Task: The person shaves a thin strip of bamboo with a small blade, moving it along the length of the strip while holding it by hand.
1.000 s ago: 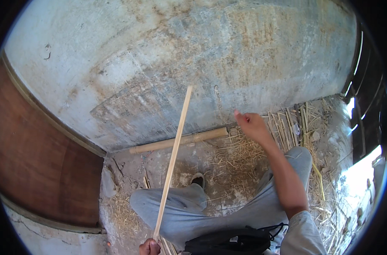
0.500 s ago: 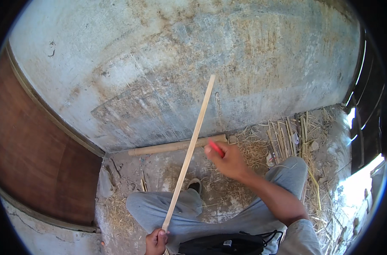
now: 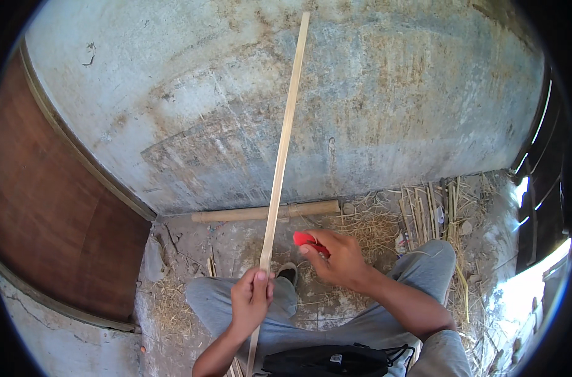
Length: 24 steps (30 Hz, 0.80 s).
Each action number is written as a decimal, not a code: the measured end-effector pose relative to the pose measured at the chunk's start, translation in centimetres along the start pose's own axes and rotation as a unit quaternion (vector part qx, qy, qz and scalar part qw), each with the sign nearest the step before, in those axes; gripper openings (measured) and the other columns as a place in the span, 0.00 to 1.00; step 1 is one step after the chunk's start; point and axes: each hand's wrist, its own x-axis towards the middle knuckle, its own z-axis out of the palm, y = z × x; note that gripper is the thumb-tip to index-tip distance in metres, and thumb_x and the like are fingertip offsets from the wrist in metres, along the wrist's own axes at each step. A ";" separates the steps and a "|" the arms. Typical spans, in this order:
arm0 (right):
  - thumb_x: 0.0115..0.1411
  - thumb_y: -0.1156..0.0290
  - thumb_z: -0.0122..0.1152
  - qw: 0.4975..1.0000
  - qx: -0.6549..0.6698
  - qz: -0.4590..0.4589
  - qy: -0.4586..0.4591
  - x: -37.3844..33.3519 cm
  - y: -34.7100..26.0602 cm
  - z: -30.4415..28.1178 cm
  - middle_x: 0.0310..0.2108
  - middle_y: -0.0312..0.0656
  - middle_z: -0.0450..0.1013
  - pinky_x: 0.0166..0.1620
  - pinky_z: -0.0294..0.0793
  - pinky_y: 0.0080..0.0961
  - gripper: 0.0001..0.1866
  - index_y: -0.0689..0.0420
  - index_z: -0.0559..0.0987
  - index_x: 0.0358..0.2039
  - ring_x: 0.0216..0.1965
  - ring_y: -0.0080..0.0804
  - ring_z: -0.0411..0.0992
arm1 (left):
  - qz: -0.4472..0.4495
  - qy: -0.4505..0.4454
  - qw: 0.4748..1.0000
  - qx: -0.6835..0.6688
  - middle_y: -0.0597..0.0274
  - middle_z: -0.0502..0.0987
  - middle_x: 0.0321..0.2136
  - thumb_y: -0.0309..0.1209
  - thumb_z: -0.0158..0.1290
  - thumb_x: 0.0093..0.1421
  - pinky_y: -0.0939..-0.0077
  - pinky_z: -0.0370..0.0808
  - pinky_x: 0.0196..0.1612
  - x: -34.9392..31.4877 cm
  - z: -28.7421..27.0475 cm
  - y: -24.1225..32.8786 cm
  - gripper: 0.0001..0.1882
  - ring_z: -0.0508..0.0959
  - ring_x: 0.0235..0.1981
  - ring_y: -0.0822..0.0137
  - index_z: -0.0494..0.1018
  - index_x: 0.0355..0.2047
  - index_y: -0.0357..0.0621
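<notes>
My left hand is closed around a long, pale bamboo strip above my left thigh. The strip stands steeply, its far end high in front of the wall and its lower end passing down by my lap. To the right of the strip, my right hand is closed on a small red tool; most of it is hidden by the fingers, so its exact kind is unclear. Tool and strip are apart.
A bamboo pole lies along the foot of the stained wall. Thin bamboo sticks and shavings litter the floor at right. A brown door panel is at left; a black pouch rests on my lap.
My left hand has moved up and forward with the bamboo strip, whose far end now reaches much higher. My right hand has shifted slightly down, still holding the red tool.
</notes>
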 end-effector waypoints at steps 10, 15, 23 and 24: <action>0.61 0.68 0.64 0.996 -0.017 -0.008 0.085 2.0 2.1 -1.8 0.26 0.44 0.76 0.24 0.71 0.25 0.13 0.62 0.80 0.43 0.21 0.29 0.73 | -0.023 -0.107 0.993 -0.045 0.69 0.67 0.19 0.42 0.41 0.73 0.85 0.58 0.14 8.6 3.8 2.2 0.18 0.62 0.13 0.81 0.70 0.39 0.39; 0.60 0.64 0.65 0.996 -0.068 0.022 0.058 2.1 2.4 -2.3 0.26 0.45 0.77 0.24 0.73 0.30 0.13 0.59 0.81 0.41 0.21 0.36 0.75 | -0.038 -0.128 0.991 -0.026 0.71 0.65 0.19 0.43 0.41 0.73 0.85 0.57 0.15 7.9 3.9 0.7 0.18 0.61 0.14 0.83 0.71 0.45 0.41; 0.59 0.63 0.67 0.995 -0.103 0.001 0.014 1.1 3.3 -1.0 0.19 0.43 0.72 0.21 0.70 0.31 0.14 0.60 0.81 0.38 0.18 0.35 0.72 | -0.077 -0.142 0.986 -0.041 0.71 0.64 0.18 0.44 0.40 0.73 0.84 0.57 0.15 7.0 3.3 -0.3 0.20 0.60 0.13 0.82 0.71 0.44 0.40; 0.60 0.59 0.66 0.994 -0.107 0.002 0.017 1.0 3.4 -0.8 0.18 0.41 0.70 0.20 0.70 0.33 0.14 0.57 0.81 0.35 0.18 0.39 0.73 | -0.085 -0.139 0.986 -0.049 0.72 0.64 0.17 0.43 0.40 0.73 0.84 0.57 0.15 6.9 3.3 -0.3 0.19 0.61 0.13 0.82 0.72 0.44 0.39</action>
